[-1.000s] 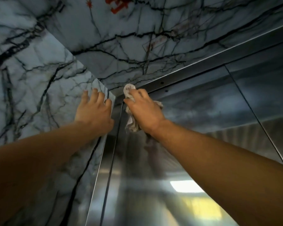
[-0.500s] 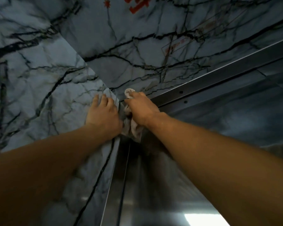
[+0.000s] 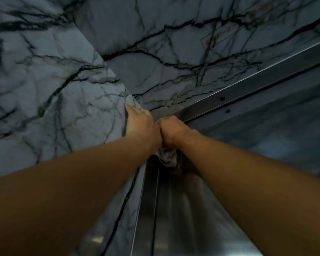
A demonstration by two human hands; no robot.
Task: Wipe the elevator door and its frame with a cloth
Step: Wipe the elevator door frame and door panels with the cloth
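The marble wall (image 3: 50,111) with dark veins fills the left side and the top of the view, and it meets the metal parts at a corner near the middle. The steel elevator door (image 3: 183,215) runs from the bottom up to this corner, and its surface shows dull reflections. The steel frame (image 3: 248,87) crosses the view as a band from the corner up to the right edge; two small dark holes are on it. A narrow vertical strip of the frame goes down between the marble and the door.

Both bare arms reach up to the corner. The left hand (image 3: 139,126) lies flat on the edge of the marble wall, with straight fingers, so its grip is wide and holds nothing. The right hand (image 3: 171,131) is just beside it, touching it, with curled fingers; its grip holds the cloth (image 3: 167,157) and presses it into the top left corner of the door, where the frame begins. A pale, wrinkled part of the cloth hangs below the wrist, and a small bit shows above the knuckles.
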